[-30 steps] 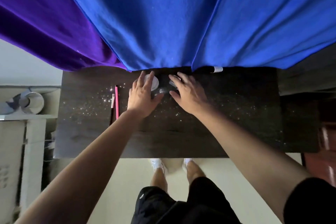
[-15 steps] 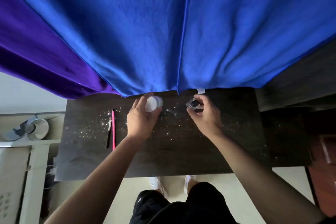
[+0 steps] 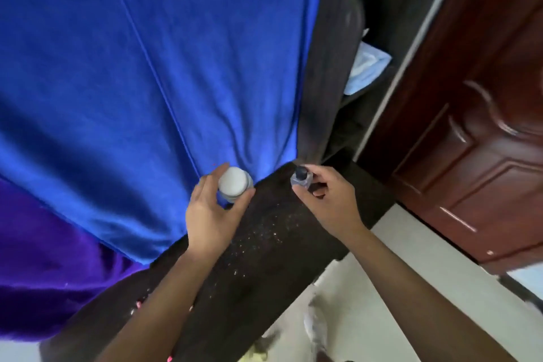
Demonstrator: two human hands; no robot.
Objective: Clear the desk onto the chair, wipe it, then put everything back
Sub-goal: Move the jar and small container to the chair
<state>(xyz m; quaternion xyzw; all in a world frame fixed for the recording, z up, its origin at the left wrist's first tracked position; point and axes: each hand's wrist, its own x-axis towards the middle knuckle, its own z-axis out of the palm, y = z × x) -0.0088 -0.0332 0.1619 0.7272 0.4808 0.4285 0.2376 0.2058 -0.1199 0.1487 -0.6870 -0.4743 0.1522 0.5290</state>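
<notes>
My left hand point(image 3: 212, 214) grips a white-capped jar point(image 3: 234, 184); my right hand's point(image 3: 329, 200) fingers point(image 3: 316, 172) pinch a small clear bottle point(image 3: 300, 178) above the counter point(image 3: 264, 258); contents unclear.

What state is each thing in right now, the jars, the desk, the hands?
white-lidded jar: lid on, lifted, held by left hand
small clear bottle: dark cap on, held by right hand
desk: speckled with glittery bits, not wiped
wooden door: shut
light blue cloth: folded on the chair

jar point(image 3: 234, 184) and bottle point(image 3: 300, 179) lifted, view swung right
</notes>
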